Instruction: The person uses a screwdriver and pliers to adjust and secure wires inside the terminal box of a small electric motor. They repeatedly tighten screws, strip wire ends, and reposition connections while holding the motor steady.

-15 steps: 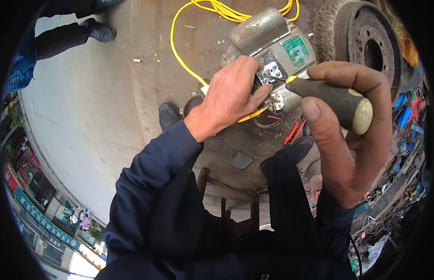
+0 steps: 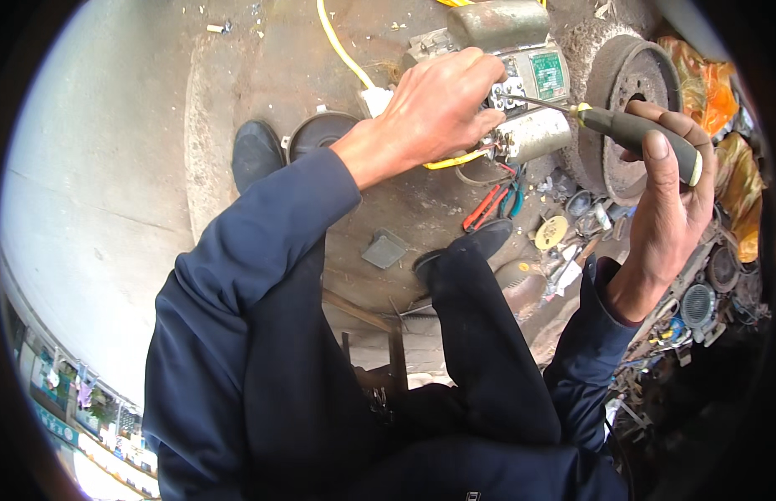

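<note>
My right hand (image 2: 672, 179) grips the dark handle of a screwdriver (image 2: 634, 134). Its thin shaft runs left, and the tip meets the screws of a pale terminal block (image 2: 511, 90) on an electric motor (image 2: 534, 134). At the block's left edge, my left hand (image 2: 429, 104) has its index finger above and its thumb below, pinched about it; the inner fingers are hidden behind the back of the hand. Below the thumb, a yellow cable (image 2: 456, 159) leads to bare wire ends and metal terminals on the motor's side.
Red-handled pliers (image 2: 485, 207) lie on the ground below the motor, near a small grey plate (image 2: 384, 249). A round dark cover (image 2: 317, 136) rests by my left shoe (image 2: 256, 163). Right of the motor stands a rusty wheel hub (image 2: 601, 159), with scrap parts (image 2: 697, 305) beyond.
The view has swung, so the motor sits higher in it. The right hand and screwdriver handle appear farther right and smaller, with more shaft showing. The left hand stays at the terminal block.
</note>
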Tool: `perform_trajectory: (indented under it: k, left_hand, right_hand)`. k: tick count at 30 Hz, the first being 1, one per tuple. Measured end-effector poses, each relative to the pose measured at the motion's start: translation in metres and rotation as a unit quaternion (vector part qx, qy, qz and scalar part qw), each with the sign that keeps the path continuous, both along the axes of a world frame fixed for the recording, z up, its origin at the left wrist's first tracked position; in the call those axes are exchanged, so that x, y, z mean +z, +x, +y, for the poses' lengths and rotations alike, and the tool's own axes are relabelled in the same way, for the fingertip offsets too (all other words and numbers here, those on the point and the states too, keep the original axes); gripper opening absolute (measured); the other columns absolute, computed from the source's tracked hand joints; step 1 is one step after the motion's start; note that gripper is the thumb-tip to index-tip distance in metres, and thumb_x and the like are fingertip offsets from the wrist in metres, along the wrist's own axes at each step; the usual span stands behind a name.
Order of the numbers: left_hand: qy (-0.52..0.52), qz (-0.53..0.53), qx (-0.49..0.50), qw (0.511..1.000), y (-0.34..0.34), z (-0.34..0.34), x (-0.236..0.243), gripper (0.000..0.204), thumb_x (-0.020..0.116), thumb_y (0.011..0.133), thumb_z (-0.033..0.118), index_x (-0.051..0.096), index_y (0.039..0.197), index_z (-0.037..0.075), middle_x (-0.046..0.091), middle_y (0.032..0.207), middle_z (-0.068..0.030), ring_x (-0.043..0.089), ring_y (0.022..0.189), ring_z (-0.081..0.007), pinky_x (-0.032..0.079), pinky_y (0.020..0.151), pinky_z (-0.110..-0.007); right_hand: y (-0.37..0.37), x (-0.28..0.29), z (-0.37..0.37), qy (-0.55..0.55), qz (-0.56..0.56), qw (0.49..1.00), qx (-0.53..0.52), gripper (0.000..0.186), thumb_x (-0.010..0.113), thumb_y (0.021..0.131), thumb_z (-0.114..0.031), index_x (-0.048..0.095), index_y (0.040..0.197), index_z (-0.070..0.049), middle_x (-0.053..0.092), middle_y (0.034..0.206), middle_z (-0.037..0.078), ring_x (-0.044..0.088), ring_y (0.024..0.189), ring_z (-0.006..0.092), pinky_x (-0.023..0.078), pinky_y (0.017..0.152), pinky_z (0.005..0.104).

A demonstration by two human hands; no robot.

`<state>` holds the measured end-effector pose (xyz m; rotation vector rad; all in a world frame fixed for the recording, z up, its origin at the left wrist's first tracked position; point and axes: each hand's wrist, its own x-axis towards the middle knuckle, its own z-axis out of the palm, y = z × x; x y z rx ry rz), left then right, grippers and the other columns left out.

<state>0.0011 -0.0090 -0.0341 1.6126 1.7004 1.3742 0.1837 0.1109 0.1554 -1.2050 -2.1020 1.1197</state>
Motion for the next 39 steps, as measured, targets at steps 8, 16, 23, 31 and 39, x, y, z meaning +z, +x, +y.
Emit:
perform_trajectory:
  k: [8, 16, 23, 31, 39]
  left_hand:
    - [-0.01, -0.139, 0.082, 0.987, 0.0, -0.022, 0.001, 0.036, 0.084, 0.091, 0.014, 0.07, 0.121, 0.002, 0.062, 0.085, -0.0102, 0.064, 0.076, -0.0249, 0.052, 0.069, -0.041]
    - [-0.134, -0.302, 0.08, 0.94, 0.001, -0.077, 0.017, 0.018, 0.071, 0.101, 0.013, 0.073, 0.11, -0.003, 0.063, 0.075, -0.0095, 0.063, 0.067, -0.0191, 0.051, 0.063, -0.039]
    - [-0.116, -0.273, 0.003, 0.955, 0.021, -0.068, 0.02, 0.023, 0.066, 0.102, 0.015, 0.068, 0.117, -0.002, 0.072, 0.096, -0.024, 0.075, 0.084, -0.0455, 0.061, 0.076, -0.055]
    - [-0.102, -0.163, -0.025, 0.981, 0.036, -0.052, 0.026, 0.035, 0.066, 0.092, 0.004, 0.06, 0.123, -0.013, 0.068, 0.099, -0.0279, 0.074, 0.092, -0.0441, 0.062, 0.073, -0.054]
    - [-0.109, -0.137, -0.002, 0.985, 0.04, -0.046, 0.029, 0.061, 0.068, 0.091, 0.004, 0.051, 0.143, -0.023, 0.07, 0.108, -0.0316, 0.074, 0.098, -0.0432, 0.064, 0.079, -0.05]
  right_hand:
    - [0.01, -0.001, 0.017, -0.067, 0.04, 0.997, -0.01, 0.032, 0.078, 0.107, -0.017, 0.067, 0.13, 0.003, 0.079, 0.125, 0.022, 0.074, 0.102, 0.0221, 0.059, 0.092, 0.0358]
    - [0.019, 0.003, 0.028, -0.085, 0.015, 0.996, 0.005, 0.027, 0.071, 0.111, -0.013, 0.063, 0.134, 0.0, 0.075, 0.131, 0.023, 0.075, 0.109, 0.0258, 0.062, 0.093, 0.0381]
    - [0.022, 0.009, 0.039, -0.103, -0.011, 0.995, -0.01, 0.027, 0.07, 0.112, -0.012, 0.061, 0.134, 0.0, 0.074, 0.133, 0.023, 0.074, 0.117, 0.0276, 0.062, 0.1, 0.0396]
    - [0.008, 0.03, 0.041, -0.111, -0.107, 0.987, 0.045, 0.024, 0.072, 0.109, -0.012, 0.062, 0.127, 0.0, 0.073, 0.133, 0.022, 0.071, 0.117, 0.0273, 0.059, 0.106, 0.0433]
    - [-0.005, 0.038, 0.049, -0.123, -0.157, 0.978, 0.054, 0.025, 0.073, 0.109, -0.016, 0.061, 0.127, -0.003, 0.071, 0.131, 0.016, 0.067, 0.115, 0.0218, 0.054, 0.107, 0.0385]
